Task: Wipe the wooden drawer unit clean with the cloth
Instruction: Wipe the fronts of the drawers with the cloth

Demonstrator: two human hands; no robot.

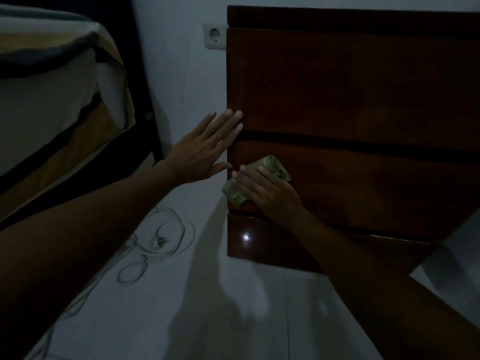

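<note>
A dark wooden drawer unit (350, 87) with glossy drawer fronts stands against a pale wall. My left hand (205, 149) lies flat with fingers spread on the unit's left edge, fingertips on the upper drawer front. My right hand (270, 193) presses a folded green cloth (275, 168) against the left end of the middle drawer front. The cloth shows above and to the left of my fingers. The room is dim.
A bed (52, 100) with a dark frame stands at the left. A wall socket (214, 36) sits beside the unit's top left corner. A loose cable with a plug (158, 240) lies coiled on the pale floor below my left arm.
</note>
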